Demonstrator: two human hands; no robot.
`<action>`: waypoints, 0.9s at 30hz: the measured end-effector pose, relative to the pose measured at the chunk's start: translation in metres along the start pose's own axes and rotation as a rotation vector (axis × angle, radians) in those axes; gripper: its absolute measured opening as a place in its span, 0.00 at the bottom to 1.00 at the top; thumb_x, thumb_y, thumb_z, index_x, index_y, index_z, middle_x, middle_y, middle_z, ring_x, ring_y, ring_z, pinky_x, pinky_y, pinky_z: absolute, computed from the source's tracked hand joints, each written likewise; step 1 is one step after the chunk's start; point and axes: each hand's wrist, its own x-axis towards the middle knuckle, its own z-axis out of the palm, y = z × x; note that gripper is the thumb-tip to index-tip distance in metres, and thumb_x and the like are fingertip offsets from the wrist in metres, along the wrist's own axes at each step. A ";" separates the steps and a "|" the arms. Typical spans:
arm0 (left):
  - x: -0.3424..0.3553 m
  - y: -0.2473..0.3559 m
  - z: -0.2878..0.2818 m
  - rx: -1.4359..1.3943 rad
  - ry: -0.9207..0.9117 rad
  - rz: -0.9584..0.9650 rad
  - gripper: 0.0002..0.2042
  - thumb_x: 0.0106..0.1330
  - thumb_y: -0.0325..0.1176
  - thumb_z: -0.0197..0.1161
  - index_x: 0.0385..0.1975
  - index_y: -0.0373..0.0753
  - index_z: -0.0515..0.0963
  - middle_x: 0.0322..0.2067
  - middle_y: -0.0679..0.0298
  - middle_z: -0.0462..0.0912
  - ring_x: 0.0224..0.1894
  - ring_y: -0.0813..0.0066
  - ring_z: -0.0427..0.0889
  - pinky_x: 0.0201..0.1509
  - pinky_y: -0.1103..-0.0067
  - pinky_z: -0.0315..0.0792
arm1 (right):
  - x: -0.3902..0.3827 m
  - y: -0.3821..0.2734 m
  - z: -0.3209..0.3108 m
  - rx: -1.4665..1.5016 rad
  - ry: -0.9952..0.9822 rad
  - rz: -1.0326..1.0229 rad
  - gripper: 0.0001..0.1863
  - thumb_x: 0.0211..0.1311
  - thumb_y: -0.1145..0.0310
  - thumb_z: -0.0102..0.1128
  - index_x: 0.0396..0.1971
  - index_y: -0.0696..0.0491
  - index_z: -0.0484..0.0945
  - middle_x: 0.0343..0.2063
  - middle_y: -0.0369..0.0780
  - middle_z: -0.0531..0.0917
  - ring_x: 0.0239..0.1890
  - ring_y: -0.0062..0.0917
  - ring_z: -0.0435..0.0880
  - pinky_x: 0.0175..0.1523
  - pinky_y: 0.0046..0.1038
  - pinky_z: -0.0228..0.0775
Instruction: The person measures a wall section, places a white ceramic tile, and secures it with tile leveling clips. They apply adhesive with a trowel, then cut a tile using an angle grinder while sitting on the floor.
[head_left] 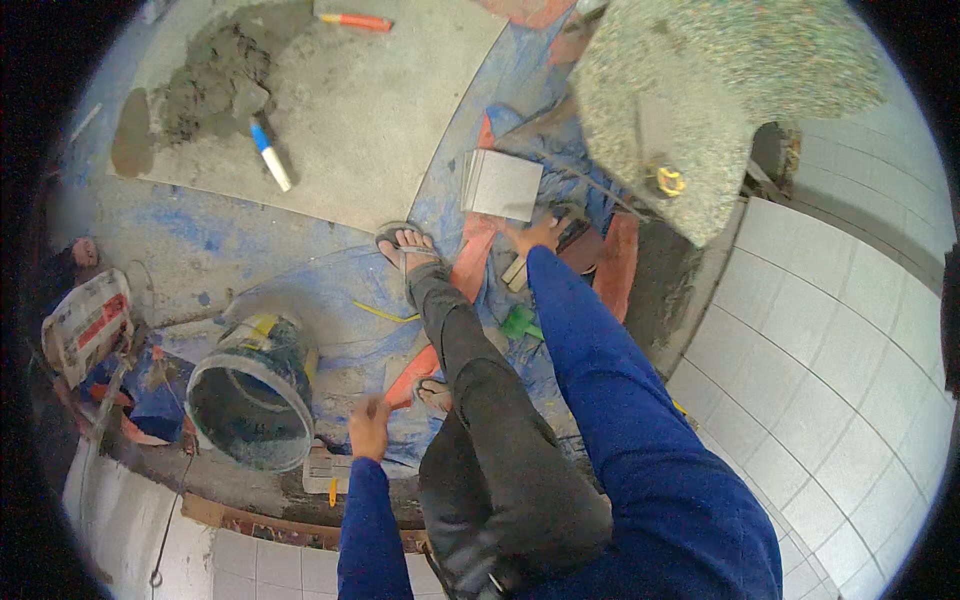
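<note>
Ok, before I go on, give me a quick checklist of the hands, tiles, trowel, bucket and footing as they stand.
1. Right hand's grip: cannot tell; the right hand is at the tile stack, but its fingertips are unclear.
2. Left hand free: cannot tell; the left hand has curled fingers beside a red strip.
3. Tile stack clear of the mortar: ok, it sits off the board.
4. Trowel in hand: not ok, it lies on the board by the mortar.
5. Bucket contents: cannot tell, the inside is dark.
6. Footing clear: not ok, loose red strips lie close to the feet.
</note>
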 end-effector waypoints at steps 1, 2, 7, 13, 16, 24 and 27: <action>0.025 0.010 0.011 -0.020 0.064 -0.028 0.12 0.71 0.34 0.65 0.47 0.32 0.82 0.38 0.55 0.86 0.41 0.71 0.85 0.48 0.72 0.78 | 0.022 -0.011 0.017 -0.063 -0.046 0.033 0.77 0.42 0.29 0.75 0.79 0.59 0.39 0.78 0.57 0.45 0.79 0.49 0.51 0.75 0.53 0.57; 0.043 0.019 0.021 -0.168 0.057 -0.021 0.12 0.72 0.34 0.64 0.47 0.33 0.82 0.39 0.56 0.87 0.42 0.71 0.85 0.48 0.73 0.78 | 0.043 -0.022 0.032 -0.051 0.017 -0.049 0.80 0.39 0.28 0.76 0.79 0.58 0.36 0.79 0.57 0.42 0.80 0.48 0.47 0.76 0.55 0.54; 0.042 0.020 0.051 -0.508 -0.108 -0.030 0.12 0.72 0.33 0.64 0.48 0.32 0.82 0.44 0.60 0.87 0.43 0.74 0.84 0.49 0.77 0.77 | 0.082 -0.059 0.081 0.004 -0.013 0.250 0.83 0.32 0.26 0.77 0.79 0.57 0.35 0.77 0.62 0.45 0.80 0.55 0.45 0.78 0.58 0.47; -0.032 -0.027 0.020 -0.256 -0.110 -0.224 0.13 0.73 0.36 0.65 0.48 0.32 0.81 0.42 0.62 0.85 0.42 0.75 0.83 0.50 0.76 0.77 | 0.047 -0.053 0.047 0.011 0.004 0.111 0.81 0.29 0.36 0.85 0.79 0.56 0.41 0.74 0.62 0.56 0.77 0.54 0.55 0.75 0.48 0.57; -0.072 -0.009 0.002 -0.375 -0.041 -0.236 0.14 0.73 0.39 0.64 0.47 0.32 0.82 0.42 0.62 0.85 0.43 0.76 0.82 0.50 0.76 0.77 | -0.043 -0.049 -0.001 0.336 -0.060 -0.170 0.77 0.30 0.41 0.85 0.78 0.60 0.47 0.68 0.59 0.68 0.71 0.48 0.68 0.72 0.42 0.62; -0.232 0.121 -0.094 -1.147 0.234 0.180 0.21 0.73 0.33 0.66 0.62 0.32 0.73 0.57 0.61 0.82 0.55 0.71 0.81 0.64 0.74 0.71 | -0.486 -0.105 -0.223 0.114 -0.315 -1.087 0.76 0.27 0.46 0.87 0.78 0.50 0.48 0.67 0.52 0.65 0.65 0.56 0.65 0.67 0.57 0.59; -0.337 0.118 -0.148 -1.318 0.457 0.238 0.21 0.72 0.29 0.66 0.62 0.33 0.73 0.57 0.60 0.82 0.56 0.70 0.82 0.62 0.73 0.74 | -0.577 -0.122 -0.291 0.240 -0.417 -1.207 0.71 0.33 0.56 0.87 0.78 0.52 0.49 0.65 0.52 0.69 0.69 0.52 0.65 0.69 0.56 0.57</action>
